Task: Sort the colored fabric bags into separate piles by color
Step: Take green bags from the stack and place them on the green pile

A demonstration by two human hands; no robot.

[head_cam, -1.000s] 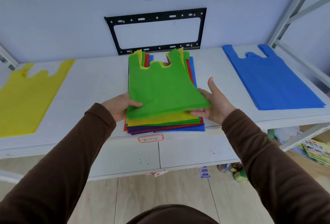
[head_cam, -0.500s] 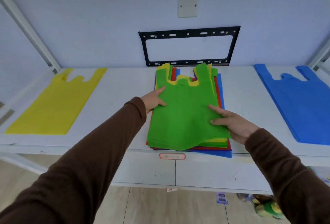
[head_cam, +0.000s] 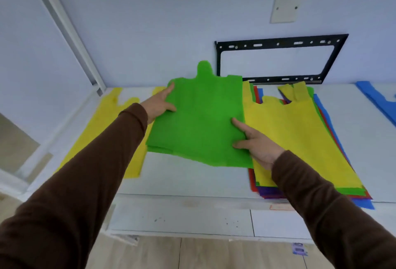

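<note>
Both hands grasp the green bag (head_cam: 199, 118): the left hand (head_cam: 157, 103) pinches its 9 o'clock edge, the right hand (head_cam: 256, 143) its 4 o'clock corner. It hangs over the white shelf (head_cam: 192, 180), between the yellow pile (head_cam: 102, 131) at 9 o'clock and the mixed stack (head_cam: 300, 135) at 3 o'clock.

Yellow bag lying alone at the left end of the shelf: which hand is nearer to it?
Left. The left hand grips the green bag's left edge, just beside the lone yellow bag. The right hand holds the green bag's right edge, over the mixed stack.
</note>
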